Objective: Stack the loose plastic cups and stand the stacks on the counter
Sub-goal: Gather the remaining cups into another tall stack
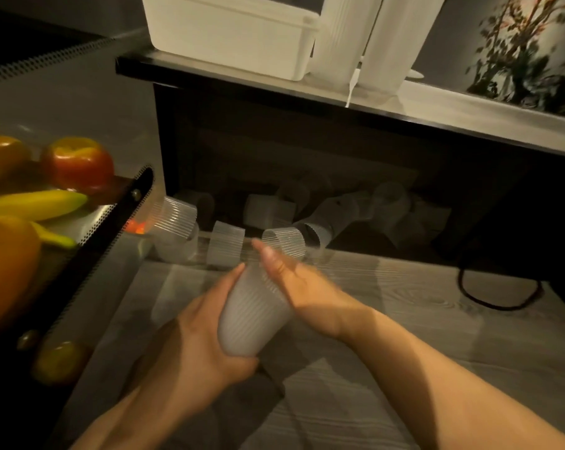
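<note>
A short stack of ribbed translucent plastic cups [253, 315] lies tilted in the middle of the view, base toward me. My left hand [203, 329] grips it from below and the left. My right hand [294, 277] lies flat against its upper right side, fingers stretched toward the rim. Several loose cups [226, 243] lie on their sides further back along the dark cabinet front, one at the left [177, 217] and one just beyond my fingertips [286, 243]. Two tall white cup stacks [388, 43] stand on the counter [453, 108] above.
A white plastic bin [235, 30] sits on the counter left of the tall stacks, a plant [527, 50] at its right end. A perforated metal fruit tray [89, 228] with apples and bananas is at the left. A black cable [498, 297] loops on the wood-grain surface at right.
</note>
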Tool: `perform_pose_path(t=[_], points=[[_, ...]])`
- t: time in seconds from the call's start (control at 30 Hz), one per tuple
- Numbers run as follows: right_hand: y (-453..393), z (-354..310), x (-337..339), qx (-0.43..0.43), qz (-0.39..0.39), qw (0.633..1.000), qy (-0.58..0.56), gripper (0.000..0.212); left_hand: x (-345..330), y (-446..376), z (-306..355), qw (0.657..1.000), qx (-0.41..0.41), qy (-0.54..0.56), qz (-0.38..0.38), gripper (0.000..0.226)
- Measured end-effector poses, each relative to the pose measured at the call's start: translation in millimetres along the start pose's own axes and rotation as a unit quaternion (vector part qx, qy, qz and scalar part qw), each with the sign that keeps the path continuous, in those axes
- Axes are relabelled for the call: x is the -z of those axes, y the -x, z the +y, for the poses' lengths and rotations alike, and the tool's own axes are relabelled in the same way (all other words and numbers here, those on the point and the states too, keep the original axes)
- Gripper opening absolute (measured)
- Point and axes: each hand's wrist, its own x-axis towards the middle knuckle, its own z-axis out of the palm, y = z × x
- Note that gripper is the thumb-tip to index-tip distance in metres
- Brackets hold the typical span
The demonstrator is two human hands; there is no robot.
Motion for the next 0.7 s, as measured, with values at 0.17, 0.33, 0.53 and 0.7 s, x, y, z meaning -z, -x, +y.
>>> perform_pose_path(t=[0.17, 0.33, 0.53, 0.7], points=[[-22, 28, 15, -0.022, 0.252, 0.95, 0.181, 0.058, 20, 4, -13, 1.0, 0.029, -0.005, 0.006, 0.124], [-51, 39, 7, -0.023, 0.209, 0.906, 0.367, 0.079, 27, 2, -21, 0.999, 0.028, -0.015, 0.015, 0.122], [-74, 52, 10, -0.011, 0.139, 0.82, 0.555, 0.079, 31, -1, -21, 1.0, 0.014, -0.015, 0.014, 0.122], [-68, 70, 15, 0.094, 0.188, 0.8, 0.561, 0.067, 30, -1, -19, 0.999, 0.01, -0.033, -0.008, 0.12]])
